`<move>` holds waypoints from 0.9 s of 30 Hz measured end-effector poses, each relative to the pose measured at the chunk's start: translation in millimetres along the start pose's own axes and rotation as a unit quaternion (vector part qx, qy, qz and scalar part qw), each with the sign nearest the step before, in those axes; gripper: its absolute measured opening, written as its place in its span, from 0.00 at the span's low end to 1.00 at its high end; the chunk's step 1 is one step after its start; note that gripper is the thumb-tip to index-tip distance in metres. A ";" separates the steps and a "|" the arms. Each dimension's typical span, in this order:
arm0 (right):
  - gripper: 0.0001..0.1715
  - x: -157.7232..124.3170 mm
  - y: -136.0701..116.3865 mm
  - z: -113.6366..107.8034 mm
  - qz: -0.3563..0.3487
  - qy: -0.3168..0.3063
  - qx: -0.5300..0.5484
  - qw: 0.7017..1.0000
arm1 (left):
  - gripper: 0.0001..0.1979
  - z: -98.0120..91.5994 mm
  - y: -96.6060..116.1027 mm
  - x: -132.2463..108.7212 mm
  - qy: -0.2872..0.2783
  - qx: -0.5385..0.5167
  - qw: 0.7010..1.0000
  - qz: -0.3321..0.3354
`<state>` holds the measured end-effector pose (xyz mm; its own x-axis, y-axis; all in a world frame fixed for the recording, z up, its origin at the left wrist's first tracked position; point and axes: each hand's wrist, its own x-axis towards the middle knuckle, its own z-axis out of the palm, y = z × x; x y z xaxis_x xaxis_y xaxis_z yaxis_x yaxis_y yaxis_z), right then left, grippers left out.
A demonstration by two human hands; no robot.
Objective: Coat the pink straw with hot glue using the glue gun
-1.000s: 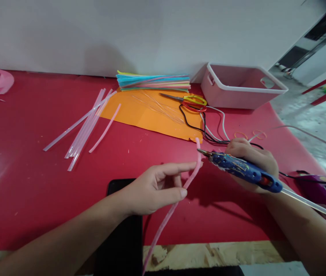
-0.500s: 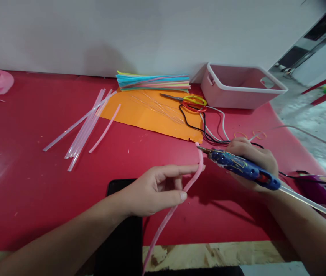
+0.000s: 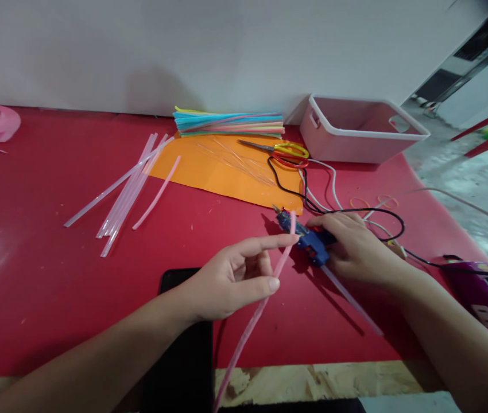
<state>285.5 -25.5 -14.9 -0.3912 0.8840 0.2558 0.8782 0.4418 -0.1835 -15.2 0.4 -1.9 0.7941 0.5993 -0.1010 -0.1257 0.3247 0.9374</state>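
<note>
Near the middle of the red table, my left hand [image 3: 244,275] holds a long pink fuzzy stem [image 3: 248,331] between thumb and fingers, its index finger stretched along the stem near the top end. To the right, my right hand [image 3: 353,244] grips a blue glue gun [image 3: 312,246] low over the table. The gun's nozzle points up and left, behind the stem's upper end, and a clear glue stick [image 3: 349,298] sticks out of its back. Whether the gun rests on the table I cannot tell.
Behind are an orange sheet [image 3: 227,178], scissors [image 3: 289,150], a bundle of coloured stems [image 3: 229,123] and a pink bin [image 3: 356,137]. Clear pink sticks [image 3: 130,192] lie left. A black device [image 3: 184,355] is under my left forearm; cables run right towards a purple power strip [image 3: 480,298].
My right hand has moved left and turned the glue gun, whose nozzle has left the stem's tip and now points up-left. The stem's upper end has shifted slightly left.
</note>
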 end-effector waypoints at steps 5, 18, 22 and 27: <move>0.26 1.5 -12.0 -7.2 0.002 0.003 0.048 0.999 | 0.13 2.6 4.3 0.8 0.042 -0.022 0.999 -0.014; 0.20 6.8 -61.3 -20.8 0.308 0.012 0.683 0.662 | 0.17 6.6 7.6 -2.0 -0.099 -0.012 0.974 -0.201; 0.14 7.0 -60.5 -19.0 0.305 -0.008 0.706 0.639 | 0.16 6.7 8.7 -0.9 -0.110 -0.008 0.972 -0.209; 0.13 6.8 -57.0 -19.0 0.278 0.015 0.720 0.635 | 0.13 8.3 7.6 1.3 -0.088 -0.007 0.978 -0.186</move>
<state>238.0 -47.6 15.4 -0.1067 0.9708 -0.2147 -0.2935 -0.2371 -0.9261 -10.2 -2.4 7.9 0.8762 0.3025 -0.3752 0.1853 0.5071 0.8417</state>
